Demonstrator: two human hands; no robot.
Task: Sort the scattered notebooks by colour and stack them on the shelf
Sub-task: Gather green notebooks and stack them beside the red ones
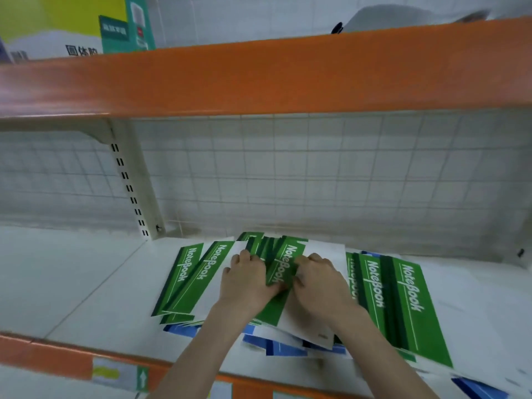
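Several green-and-white notebooks [190,280] marked "NoteBook" lie fanned across the white shelf [86,272]. More green ones [403,300] spread to the right. Blue notebooks [285,348] poke out from under the pile at its front edge. My left hand [247,279] and my right hand [321,280] rest side by side on the middle green notebook [283,266]. The fingers of both curl over its cover, with the thumbs meeting near its centre.
An orange shelf beam [259,79] runs overhead with boxes [126,27] on the level above. A wire grid back panel [316,174] closes the rear. A slotted upright [129,182] stands at the left. The orange front lip [57,358] carries price labels.
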